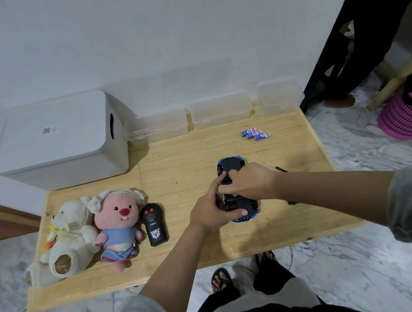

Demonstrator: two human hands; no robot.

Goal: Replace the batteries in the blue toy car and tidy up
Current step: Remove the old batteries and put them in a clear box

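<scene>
Blue toy car [233, 163] is belly-up on the worktop [174, 166], centre-right. Left hand [212, 210] grips its near end; right hand [248, 182] has fingers curled onto the underside, probably at the battery cover. Three batteries [255, 133] wait at 1 o'clock, screwdriver [275, 166] at 3. Swap looks unfinished, tidy-up pending.

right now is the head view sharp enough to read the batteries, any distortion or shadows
Head view: wide-angle bending at the table edges; batteries too small and soft to read; soft shadow under the hands on the blue toy car; even lighting, no glare.
</scene>
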